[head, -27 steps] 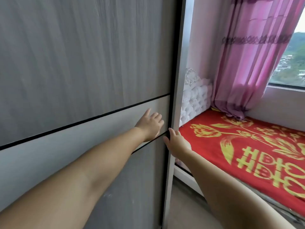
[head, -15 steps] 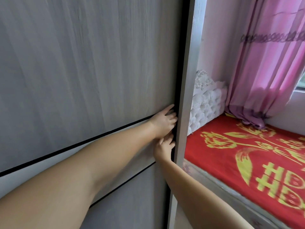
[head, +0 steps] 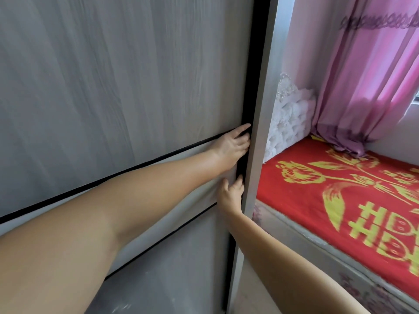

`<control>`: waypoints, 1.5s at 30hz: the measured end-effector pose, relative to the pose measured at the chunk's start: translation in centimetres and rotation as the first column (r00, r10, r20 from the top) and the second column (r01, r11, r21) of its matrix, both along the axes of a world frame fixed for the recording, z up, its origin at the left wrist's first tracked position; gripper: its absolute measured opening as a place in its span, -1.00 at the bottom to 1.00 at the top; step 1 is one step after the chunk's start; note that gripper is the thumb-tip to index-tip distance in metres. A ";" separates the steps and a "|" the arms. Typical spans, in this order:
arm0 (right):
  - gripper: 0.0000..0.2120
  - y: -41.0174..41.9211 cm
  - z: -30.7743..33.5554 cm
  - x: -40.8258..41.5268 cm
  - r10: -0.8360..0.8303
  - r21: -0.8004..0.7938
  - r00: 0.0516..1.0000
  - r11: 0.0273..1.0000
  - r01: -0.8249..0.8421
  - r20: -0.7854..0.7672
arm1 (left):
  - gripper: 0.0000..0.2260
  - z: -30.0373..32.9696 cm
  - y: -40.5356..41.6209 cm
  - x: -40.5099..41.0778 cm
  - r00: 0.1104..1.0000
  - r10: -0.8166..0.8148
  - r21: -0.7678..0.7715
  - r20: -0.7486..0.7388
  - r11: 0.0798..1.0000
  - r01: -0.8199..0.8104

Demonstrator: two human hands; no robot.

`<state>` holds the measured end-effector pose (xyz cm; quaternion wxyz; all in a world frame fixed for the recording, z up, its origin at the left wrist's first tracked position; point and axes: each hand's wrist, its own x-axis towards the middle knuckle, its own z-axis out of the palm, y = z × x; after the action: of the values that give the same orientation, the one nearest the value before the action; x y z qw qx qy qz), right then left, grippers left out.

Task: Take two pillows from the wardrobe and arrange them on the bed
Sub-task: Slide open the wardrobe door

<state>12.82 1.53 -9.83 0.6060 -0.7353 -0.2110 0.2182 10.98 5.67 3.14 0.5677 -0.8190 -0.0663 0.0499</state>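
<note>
A grey wood-grain sliding wardrobe door [head: 127, 71] with black horizontal strips fills the left of the view. A narrow dark gap shows between its right edge and the silver wardrobe frame [head: 260, 123]. My left hand [head: 231, 147] lies on that door edge with its fingertips hooked into the gap. Just below it, my right hand [head: 231, 193] has its fingers curled into the same gap. No pillow is visible; the inside of the wardrobe is hidden. The bed [head: 353, 200], covered by a red sheet with gold patterns, lies to the right.
A white tufted headboard [head: 288, 123] stands at the bed's far end beside the wardrobe frame. Pink curtains [head: 367, 82] hang over the far corner of the bed. A strip of floor [head: 251, 298] runs between wardrobe and bed.
Both hands moved right to the door's edge and slid their fingers into the gap. The dark gap beside the frame is now slightly wider. The view shifted closer to the door.
</note>
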 end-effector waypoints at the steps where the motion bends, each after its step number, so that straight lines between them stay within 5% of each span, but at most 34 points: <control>1: -0.41 -0.1 -0.4 0.0 0.002 -0.012 1.000 1.000 -0.002 -0.002 | -0.58 -0.1 0.0 -0.3 1.000 -0.012 0.011 0.004 1.000 0.012; 11: -0.47 -2.2 -0.8 -4.6 0.087 -0.071 0.995 0.994 -0.083 0.055 | -0.57 -1.4 -1.7 -7.2 0.995 -0.003 0.130 0.104 0.991 -0.010; 26: -0.49 -5.5 -1.4 -22.0 0.392 -0.243 0.886 0.910 -0.335 0.246 | -0.59 -2.2 -5.1 -27.6 0.971 0.166 0.012 0.172 0.985 -0.170; 30: -0.49 -6.0 -1.7 -25.9 0.536 -0.349 0.761 0.837 -0.422 0.365 | -0.72 -2.7 -5.9 -31.9 0.954 0.266 -0.059 0.136 0.964 -0.260; 37: -0.56 -5.2 -0.8 -31.5 0.788 -0.584 0.298 0.605 -0.541 0.539 | -0.92 -2.8 -7.2 -41.4 0.972 0.208 0.003 0.109 0.978 -0.209; 45: -0.50 -4.7 -1.3 -40.5 0.834 -0.616 0.097 0.474 -0.629 0.543 | -0.95 -3.1 -9.3 -51.8 0.923 0.364 -0.046 0.127 0.931 -0.361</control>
<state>-27.64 -3.14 -11.12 0.1556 -0.5998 -0.7691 0.1567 -40.81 -3.68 0.09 0.5339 -0.8003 -0.2539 0.1001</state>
